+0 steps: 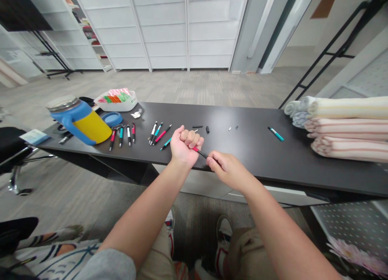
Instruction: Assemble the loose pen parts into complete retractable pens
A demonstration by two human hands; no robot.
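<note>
A red and black pen (200,152) spans the gap between my hands over the front of the dark table. My left hand (187,147) is a fist closed round its red part, palm side up. At its black end, my right hand (222,165) pinches with thumb and forefinger. Beyond my left fist lie a small black cylinder (207,129), a thin black rod (197,126) and a few tiny bits. Left of the fist, a teal pen (165,144) lies partly behind it, beside a group of pens (157,133).
A blue and yellow mug (86,122) stands at the left, near a white basket of colourful packets (118,104) and a row of pens (123,136). One teal pen (276,133) lies to the right, before rolled towels (348,128). Another person's legs (57,247) show lower left.
</note>
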